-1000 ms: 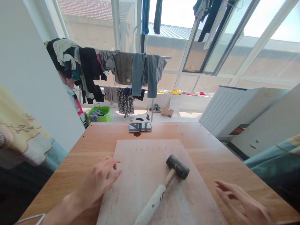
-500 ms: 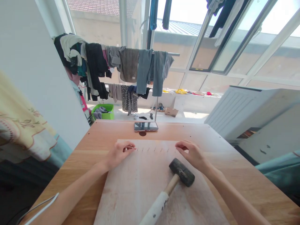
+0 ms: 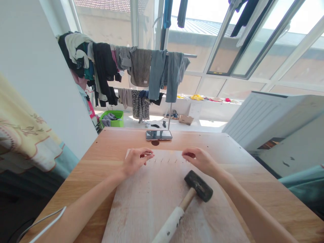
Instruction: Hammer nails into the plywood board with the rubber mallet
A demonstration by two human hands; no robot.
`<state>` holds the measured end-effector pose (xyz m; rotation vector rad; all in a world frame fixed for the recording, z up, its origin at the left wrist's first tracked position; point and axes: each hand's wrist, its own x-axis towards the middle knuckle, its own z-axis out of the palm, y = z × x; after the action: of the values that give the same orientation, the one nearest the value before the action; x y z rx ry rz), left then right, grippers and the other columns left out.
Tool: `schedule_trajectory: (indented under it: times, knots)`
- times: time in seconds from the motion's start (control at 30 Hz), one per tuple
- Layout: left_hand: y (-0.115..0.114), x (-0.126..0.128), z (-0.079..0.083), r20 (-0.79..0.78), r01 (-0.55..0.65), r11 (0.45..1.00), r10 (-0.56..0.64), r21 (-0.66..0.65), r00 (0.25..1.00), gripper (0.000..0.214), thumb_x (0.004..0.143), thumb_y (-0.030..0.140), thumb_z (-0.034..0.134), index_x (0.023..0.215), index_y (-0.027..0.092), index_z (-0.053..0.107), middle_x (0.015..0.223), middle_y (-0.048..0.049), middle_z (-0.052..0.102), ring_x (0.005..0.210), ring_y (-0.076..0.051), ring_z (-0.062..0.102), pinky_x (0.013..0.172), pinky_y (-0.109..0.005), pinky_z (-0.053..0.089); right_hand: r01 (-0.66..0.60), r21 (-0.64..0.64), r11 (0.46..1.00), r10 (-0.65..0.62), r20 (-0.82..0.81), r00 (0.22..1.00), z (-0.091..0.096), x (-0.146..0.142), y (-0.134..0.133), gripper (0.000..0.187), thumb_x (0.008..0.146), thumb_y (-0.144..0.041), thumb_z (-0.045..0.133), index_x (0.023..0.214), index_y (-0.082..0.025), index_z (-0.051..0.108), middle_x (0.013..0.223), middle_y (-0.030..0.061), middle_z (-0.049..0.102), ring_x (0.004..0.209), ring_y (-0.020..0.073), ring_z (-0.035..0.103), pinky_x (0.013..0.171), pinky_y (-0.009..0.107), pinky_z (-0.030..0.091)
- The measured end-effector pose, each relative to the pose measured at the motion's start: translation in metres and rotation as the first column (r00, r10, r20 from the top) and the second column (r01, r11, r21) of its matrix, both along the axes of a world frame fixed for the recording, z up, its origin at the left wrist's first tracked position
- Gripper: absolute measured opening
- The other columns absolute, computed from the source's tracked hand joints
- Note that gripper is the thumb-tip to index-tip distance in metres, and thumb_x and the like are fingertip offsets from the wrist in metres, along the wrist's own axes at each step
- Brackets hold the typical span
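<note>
Can't make out anything between left fingers (image 3: pixel 145 150), too small, nor, below, cut-off ends of hammer (image 3: pixel 187 199) and board (image 3: pixel 141 209).

Marks (image 3: pixel 179 221) on hammer (image 3: pixel 187 199) — illegible.

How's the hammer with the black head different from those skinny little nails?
The black-headed, white-and-wood-handled hammer is big and chunky; the thin, short nails are tiny. The hammer lies down, while the nails stick up in a row. There's one hammer but several nails. Both are on the pale, flat wooden board.
</note>
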<state>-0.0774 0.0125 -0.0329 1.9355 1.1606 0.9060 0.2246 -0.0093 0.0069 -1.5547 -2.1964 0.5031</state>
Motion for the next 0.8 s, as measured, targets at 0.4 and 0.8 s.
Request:
schedule_trajectory:
  times: [0.4,0.8]
  knots:
    - [-0.003,0.028,0.008,0.048,0.075,0.99,-0.07,-0.115,0.996,0.03,0.087,0.04,0.063,0.1,0.016,0.074,0.1,-0.0074,0.078,0.042,-0.009,0.052,0.041,-0.023,0.043,-0.003,0.022,1.0,0.001,0.089,0.996,0.013,-0.034,-0.002,0.02,0.086,-0.021,0.057,0.077,-0.022,0.075,0.074,0.0018,0.074,0.067,0.0157,0.062,0.064,0.025,0.041]
    - [-0.007,0.045,0.013,0.026,0.116,0.993,-0.116,-0.033,0.993,0.025,0.09,0.036,0.063,0.102,0.018,0.075,0.091,-0.0018,0.079,0.053,-0.012,0.062,0.051,-0.022,0.048,-0.069,0.022,0.997,0.068,0.028,0.997,0.023,-0.067,-0.006,0.022,0.087,-0.015,0.056,0.082,-0.019,0.077,0.076,0.0043,0.075,0.07,0.0161,0.063,0.068,0.025,0.044]
